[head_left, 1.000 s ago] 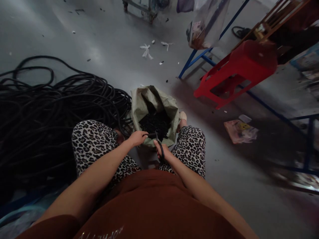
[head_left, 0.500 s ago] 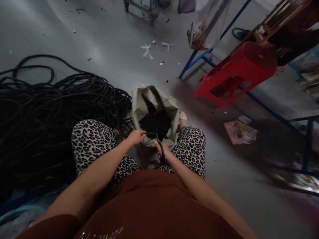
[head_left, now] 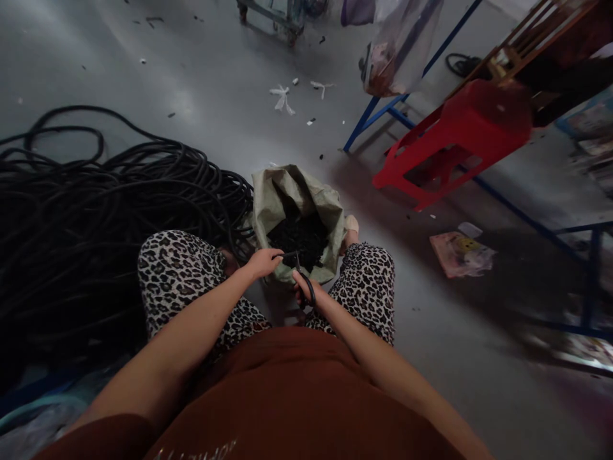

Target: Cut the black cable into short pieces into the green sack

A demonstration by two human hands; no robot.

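Floor (head_left: 191,83): grey concrete, fills the upper and right of the frame, strewn with small dark scraps and white shreds.

Coil of black hose (head_left: 96,211): a large tangled heap at the left of the frame, reaching to just beside the sack.

Red plastic stool (head_left: 460,137): tipped on its side at upper right, against a blue metal frame (head_left: 378,105).

Woven sack (head_left: 297,217): pale green, mouth open, standing at centre frame between the person's knees; filled with short black cut pieces (head_left: 299,236).

Printed packet (head_left: 462,252): pink and yellow, flat on the floor at right of centre.

Left hand (head_left: 263,262): at the sack's near rim, fingers closed in a pinch on a short black hose end (head_left: 286,255) held level over the sack's mouth.

Right hand (head_left: 306,291): just below the sack's rim, fingers curled through the black handles of the scissors (head_left: 302,278).

Scissors: blades point up toward the hose end and meet it; whether the blades are apart or closed cannot be told.
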